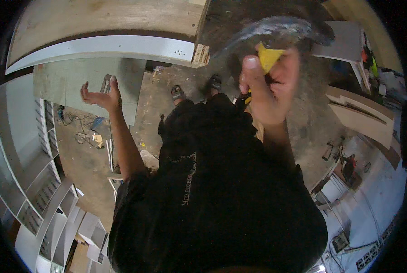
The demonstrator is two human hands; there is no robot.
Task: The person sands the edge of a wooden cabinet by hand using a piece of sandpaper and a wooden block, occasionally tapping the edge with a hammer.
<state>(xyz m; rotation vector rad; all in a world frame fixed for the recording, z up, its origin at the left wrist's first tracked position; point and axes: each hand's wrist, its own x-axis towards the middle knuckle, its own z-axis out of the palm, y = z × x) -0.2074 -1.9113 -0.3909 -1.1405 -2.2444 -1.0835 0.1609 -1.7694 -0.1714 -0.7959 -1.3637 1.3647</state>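
My right hand (271,91) is raised on the right, slightly smeared by motion. Its thumb and curled fingers close on a yellow wedge-shaped thing (269,57), whose exact kind I cannot make out. Beyond it runs a blurred silvery arc (276,28); whether the two are joined is unclear. On the left, my left hand (101,96) is open, its thumb up and its fingers apart. A small grey metal-looking piece (105,83) shows beside that thumb, over a pale green board (62,84); I cannot tell whether the hand touches it.
A wooden panel with a white edge strip (121,47) spans the upper left. White shelving (35,177) stands along the left. At right are stacked brown boards (360,113) and a grey-topped table (339,41). Cables (83,129) and scraps lie on the floor. A yellow-black object (246,98) shows by my waist.
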